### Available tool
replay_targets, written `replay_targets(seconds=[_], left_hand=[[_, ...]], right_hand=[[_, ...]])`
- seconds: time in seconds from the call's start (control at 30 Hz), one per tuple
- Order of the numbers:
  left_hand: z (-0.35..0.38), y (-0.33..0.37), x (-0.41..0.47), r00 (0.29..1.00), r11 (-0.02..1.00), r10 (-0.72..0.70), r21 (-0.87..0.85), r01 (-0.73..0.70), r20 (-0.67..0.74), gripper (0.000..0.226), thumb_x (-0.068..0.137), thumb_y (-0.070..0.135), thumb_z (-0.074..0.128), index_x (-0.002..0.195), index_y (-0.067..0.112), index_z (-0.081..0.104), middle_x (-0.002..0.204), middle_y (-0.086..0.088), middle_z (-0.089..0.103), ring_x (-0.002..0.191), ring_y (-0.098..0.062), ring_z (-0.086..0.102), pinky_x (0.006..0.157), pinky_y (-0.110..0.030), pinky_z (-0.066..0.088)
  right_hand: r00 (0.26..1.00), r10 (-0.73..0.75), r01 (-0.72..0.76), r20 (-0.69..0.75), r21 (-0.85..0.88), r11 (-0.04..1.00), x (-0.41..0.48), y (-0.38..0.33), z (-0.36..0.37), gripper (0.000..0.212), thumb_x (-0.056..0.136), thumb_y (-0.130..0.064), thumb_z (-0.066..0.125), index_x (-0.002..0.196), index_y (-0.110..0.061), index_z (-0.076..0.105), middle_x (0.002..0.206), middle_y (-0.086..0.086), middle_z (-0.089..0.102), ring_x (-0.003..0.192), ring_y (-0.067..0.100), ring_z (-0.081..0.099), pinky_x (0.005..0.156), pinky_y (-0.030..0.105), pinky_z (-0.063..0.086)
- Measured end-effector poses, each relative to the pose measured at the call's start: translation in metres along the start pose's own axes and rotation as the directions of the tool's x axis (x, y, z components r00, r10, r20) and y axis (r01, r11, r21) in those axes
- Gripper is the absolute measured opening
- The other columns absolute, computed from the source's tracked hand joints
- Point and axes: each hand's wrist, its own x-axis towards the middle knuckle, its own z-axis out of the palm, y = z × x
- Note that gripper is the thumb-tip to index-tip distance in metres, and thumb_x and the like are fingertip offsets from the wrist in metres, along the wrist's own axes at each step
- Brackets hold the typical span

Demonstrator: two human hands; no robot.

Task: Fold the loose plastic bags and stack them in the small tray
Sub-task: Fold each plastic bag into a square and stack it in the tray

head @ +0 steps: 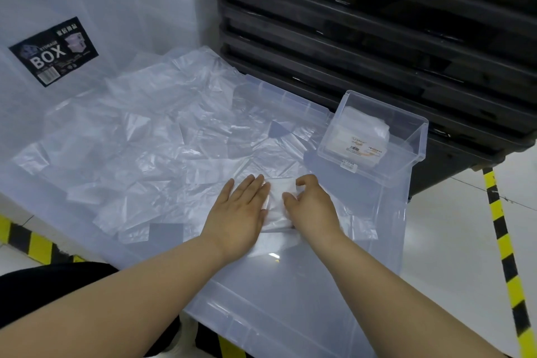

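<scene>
A small folded clear plastic bag (278, 203) lies on the translucent lid (290, 285) in front of me. My left hand (238, 212) lies flat, its straight fingers pressing the bag's left side. My right hand (312, 205) has curled fingers and thumb that pinch the bag's right edge. Several loose clear bags (151, 136) are spread over the lid to the left and behind. The small clear tray (406, 154) stands at the right, holding a stack of folded bags (360, 134).
A large clear storage box with a black "BOX" label (53, 52) stands at the back left. A stack of black crates (377, 38) rises behind the tray. Yellow-black tape (505, 244) marks the white floor on the right and at the left.
</scene>
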Motion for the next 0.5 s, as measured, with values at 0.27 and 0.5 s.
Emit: replay_targets(seconds=[0.27,0.5], left_hand=[[-0.002,0.003,-0.001,0.996,0.997,-0.054,0.053,0.05,0.075,0.053,0.1,0.035,0.005,0.147,0.016,-0.01,0.155,0.001,-0.014,0.142,-0.011,-0.014,0.109,-0.029,-0.018],[-0.007,0.003,-0.001,0.991,0.997,-0.077,0.031,0.074,0.113,0.053,0.102,0.031,0.013,0.147,0.015,-0.009,0.155,0.0,-0.015,0.142,-0.012,-0.014,0.112,-0.031,-0.014]], right_hand=[[0.845,-0.529,0.392,-0.08,-0.581,0.713,-0.01,0.014,0.023,0.044,0.075,-0.028,0.039,0.099,-0.01,0.072,0.107,0.008,0.069,0.097,0.024,0.067,0.076,0.038,0.054],[0.925,-0.34,0.377,0.173,-0.547,0.747,-0.008,0.023,0.011,0.1,0.055,-0.052,-0.023,0.148,-0.018,-0.007,0.156,-0.003,-0.013,0.142,0.011,-0.015,0.103,0.025,-0.023]])
